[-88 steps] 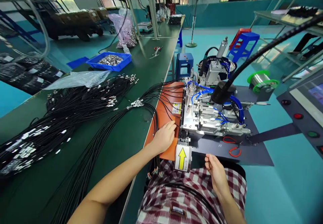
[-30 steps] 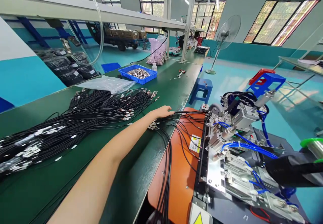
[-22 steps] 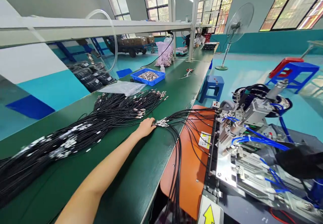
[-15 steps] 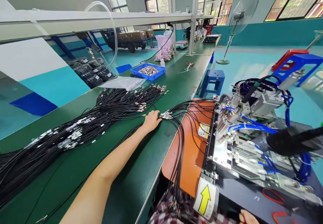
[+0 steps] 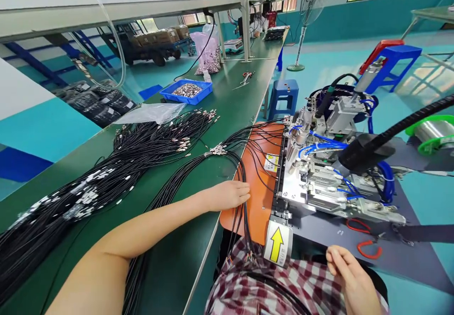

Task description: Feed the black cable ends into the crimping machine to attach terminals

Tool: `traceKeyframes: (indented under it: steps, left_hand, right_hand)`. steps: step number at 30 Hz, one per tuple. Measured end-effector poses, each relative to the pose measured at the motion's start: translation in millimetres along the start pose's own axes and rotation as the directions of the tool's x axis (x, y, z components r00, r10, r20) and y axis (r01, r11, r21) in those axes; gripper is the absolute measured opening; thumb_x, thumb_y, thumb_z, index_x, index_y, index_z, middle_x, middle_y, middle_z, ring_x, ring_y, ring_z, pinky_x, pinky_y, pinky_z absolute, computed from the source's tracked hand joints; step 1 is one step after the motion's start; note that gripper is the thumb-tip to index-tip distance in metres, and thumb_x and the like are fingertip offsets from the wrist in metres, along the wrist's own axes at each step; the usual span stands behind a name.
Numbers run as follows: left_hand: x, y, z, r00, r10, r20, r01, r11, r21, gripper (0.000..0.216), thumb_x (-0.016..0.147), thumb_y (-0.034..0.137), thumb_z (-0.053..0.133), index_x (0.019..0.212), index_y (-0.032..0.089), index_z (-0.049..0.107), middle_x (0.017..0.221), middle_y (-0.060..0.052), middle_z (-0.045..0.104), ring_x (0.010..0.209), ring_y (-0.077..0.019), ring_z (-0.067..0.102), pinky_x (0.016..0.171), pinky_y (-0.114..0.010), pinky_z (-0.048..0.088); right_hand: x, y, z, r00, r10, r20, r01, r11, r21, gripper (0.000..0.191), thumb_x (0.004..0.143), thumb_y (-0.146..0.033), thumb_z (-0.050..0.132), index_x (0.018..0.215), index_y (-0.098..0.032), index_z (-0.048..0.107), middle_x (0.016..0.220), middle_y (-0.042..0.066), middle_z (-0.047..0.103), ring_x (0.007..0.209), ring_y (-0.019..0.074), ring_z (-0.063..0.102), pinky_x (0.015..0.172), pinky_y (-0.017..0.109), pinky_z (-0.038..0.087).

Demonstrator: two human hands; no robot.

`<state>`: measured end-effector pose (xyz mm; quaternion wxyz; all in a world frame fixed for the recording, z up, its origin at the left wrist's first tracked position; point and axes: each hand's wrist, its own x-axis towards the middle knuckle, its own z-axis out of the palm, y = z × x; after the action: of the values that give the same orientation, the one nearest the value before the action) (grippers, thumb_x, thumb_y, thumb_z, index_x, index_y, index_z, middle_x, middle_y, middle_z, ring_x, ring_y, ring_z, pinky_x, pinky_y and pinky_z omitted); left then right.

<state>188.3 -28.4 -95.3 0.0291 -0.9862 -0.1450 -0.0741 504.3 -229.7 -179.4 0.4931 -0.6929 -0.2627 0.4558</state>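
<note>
My left hand (image 5: 230, 195) reaches across the green bench's front edge. Its fingers curl over the thin black cables (image 5: 243, 170) that hang down over an orange plate (image 5: 258, 192) to my lap. Farther back on the bench, white connector ends (image 5: 217, 149) are gathered where the cables meet another black bundle (image 5: 170, 187). My right hand (image 5: 354, 277) is above my lap at the lower right, thumb and fingers closed together with nothing visible in them. Nearby, in front of a metal machine (image 5: 319, 163) with blue tubes, lie red-handled pliers (image 5: 369, 249).
A big heap of black cables (image 5: 142, 149) covers the bench's left side. Behind it are a plastic bag (image 5: 152, 112), a blue tray (image 5: 191, 98) of small metal parts and scissors (image 5: 246, 78). A yellow arrow sign (image 5: 276, 244) stands at the machine's near corner.
My left hand has left the white connector ends and come nearer, onto the hanging cables. My right hand has risen into fuller view. The head view has turned right and down.
</note>
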Motion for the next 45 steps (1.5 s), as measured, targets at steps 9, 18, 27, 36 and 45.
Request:
traceKeyframes:
  steps: [9,18,27,36,45]
  left_hand:
    - [-12.5,-8.8,-11.9,0.969,0.093,-0.228,-0.084,0.995,0.047,0.029,0.096,0.011,0.038,0.121,0.014,0.054,0.115,-0.014,0.066,0.117,-0.0221,0.058,0.096,-0.039,0.051]
    - [0.1,15.0,-14.4,0.967,0.037,-0.251,-0.027,0.999,0.043,0.010,0.091,0.019,0.048,0.095,0.017,0.058,0.077,-0.004,0.066,0.071,-0.0162,0.060,0.076,-0.036,0.045]
    - [43.9,70.8,-2.9,0.999,-0.041,0.004,0.040,0.953,-0.301,0.026,0.096,0.030,0.039,0.106,0.015,0.057,0.083,-0.007,0.064,0.079,-0.0204,0.058,0.073,-0.034,0.042]
    - [63.4,104.3,-2.7,0.954,-0.252,0.161,0.274,0.523,-0.807,0.020,0.098,0.024,0.038,0.102,0.019,0.057,0.089,-0.003,0.065,0.080,-0.0145,0.059,0.072,-0.024,0.044]
    - [67.0,99.9,5.0,0.863,-0.427,0.270,0.405,0.266,-0.874,0.016,0.094,0.027,0.044,0.094,0.019,0.058,0.074,0.002,0.057,0.066,-0.0118,0.052,0.058,-0.022,0.038]
  right_hand:
    - [-14.2,-24.6,8.2,0.994,-0.110,0.014,0.110,0.970,-0.219,0.029,0.083,-0.052,0.058,0.083,-0.022,0.059,0.066,-0.001,0.056,0.061,0.0150,0.050,0.059,0.023,0.042]
    - [-28.2,-64.6,64.2,0.951,-0.209,0.226,0.177,0.972,0.153,0.063,0.078,-0.042,0.069,0.132,-0.021,0.044,0.090,0.005,0.064,0.059,0.0129,0.055,0.055,0.027,0.050]
    - [-18.7,-67.7,77.8,0.959,-0.168,0.227,0.138,0.981,0.139,0.029,0.076,-0.045,0.071,0.085,-0.018,0.065,0.066,0.001,0.061,0.056,0.0131,0.055,0.056,0.027,0.050]
    - [-22.7,-61.3,66.2,0.964,-0.177,0.197,0.150,0.978,0.144,0.023,0.076,-0.039,0.073,0.080,-0.018,0.063,0.075,0.002,0.063,0.058,0.0119,0.055,0.056,0.025,0.051]
    - [-14.7,-61.9,64.1,0.975,-0.136,0.178,0.117,0.986,0.116,0.031,0.076,-0.042,0.072,0.094,-0.019,0.065,0.079,0.004,0.066,0.060,0.0134,0.057,0.056,0.026,0.051]
